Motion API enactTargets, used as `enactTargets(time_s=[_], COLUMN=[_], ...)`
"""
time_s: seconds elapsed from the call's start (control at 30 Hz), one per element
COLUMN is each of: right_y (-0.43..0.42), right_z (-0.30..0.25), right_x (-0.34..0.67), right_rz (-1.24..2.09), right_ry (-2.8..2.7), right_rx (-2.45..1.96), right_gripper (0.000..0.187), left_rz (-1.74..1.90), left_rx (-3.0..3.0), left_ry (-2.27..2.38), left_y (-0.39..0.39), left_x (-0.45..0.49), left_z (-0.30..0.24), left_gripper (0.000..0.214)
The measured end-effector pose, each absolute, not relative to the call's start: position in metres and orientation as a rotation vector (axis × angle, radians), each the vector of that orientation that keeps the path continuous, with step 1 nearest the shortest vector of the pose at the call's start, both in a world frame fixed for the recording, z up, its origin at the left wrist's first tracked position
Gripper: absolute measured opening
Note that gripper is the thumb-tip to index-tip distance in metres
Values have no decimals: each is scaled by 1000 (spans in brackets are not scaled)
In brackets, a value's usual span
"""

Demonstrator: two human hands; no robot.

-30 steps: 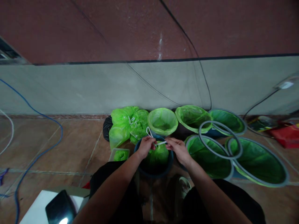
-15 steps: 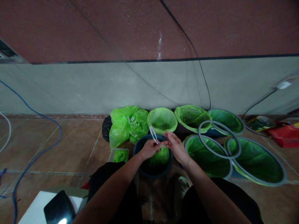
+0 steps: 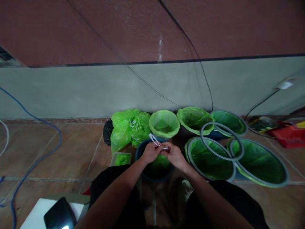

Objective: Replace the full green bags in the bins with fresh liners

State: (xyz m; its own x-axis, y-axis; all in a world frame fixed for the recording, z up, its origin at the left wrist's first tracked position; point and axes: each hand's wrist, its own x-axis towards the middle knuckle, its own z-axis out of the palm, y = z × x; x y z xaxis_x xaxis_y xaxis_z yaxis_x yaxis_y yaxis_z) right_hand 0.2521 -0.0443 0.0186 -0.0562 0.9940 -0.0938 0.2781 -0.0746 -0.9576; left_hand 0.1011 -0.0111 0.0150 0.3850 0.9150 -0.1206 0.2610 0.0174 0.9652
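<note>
My left hand (image 3: pixel 150 152) and my right hand (image 3: pixel 174 155) are pressed together over a dark blue bucket (image 3: pixel 143 165) on the floor in front of me. Both pinch the white drawstring (image 3: pixel 154 140) of a bright green bag (image 3: pixel 159 160) that sits inside the bucket. A loop of the string sticks up from my left fingers. The bag's gathered top lies under my hands and is mostly hidden.
Tied green bags (image 3: pixel 127 127) lie behind the bucket by the wall. Several green-lined bins (image 3: pixel 164 122) and grey-rimmed bins (image 3: pixel 259 162) stand to the right, with a loose grey ring (image 3: pixel 221 140) on top. A blue cable (image 3: pixel 35 156) crosses the tiles at left. A white box (image 3: pixel 40 216) is near my left knee.
My hands, spread apart with the string stretched between them, have come together over the bucket. The string now forms a small loop above my left fingers.
</note>
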Motion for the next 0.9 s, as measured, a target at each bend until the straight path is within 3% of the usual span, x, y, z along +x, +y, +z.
enactTargets(time_s=[0.33, 0.47, 0.63, 0.9], right_y=[-45, -44, -46, -45], right_z=[10, 14, 17, 16], right_x=[242, 239, 235, 240], right_rz=[1313, 1381, 1434, 1236], right_ry=[-1108, -1058, -1032, -1239], right_rx=[-1301, -1265, -1257, -1378], right_gripper=[28, 32, 44, 42], left_rz=[595, 627, 661, 639], left_rx=[2012, 1943, 1853, 1545], left_ry=[1338, 1296, 1311, 1344], left_y=[-13, -11, -13, -10], left_x=[97, 97, 98, 103], left_z=[24, 21, 19, 23], left_gripper=[28, 40, 39, 37])
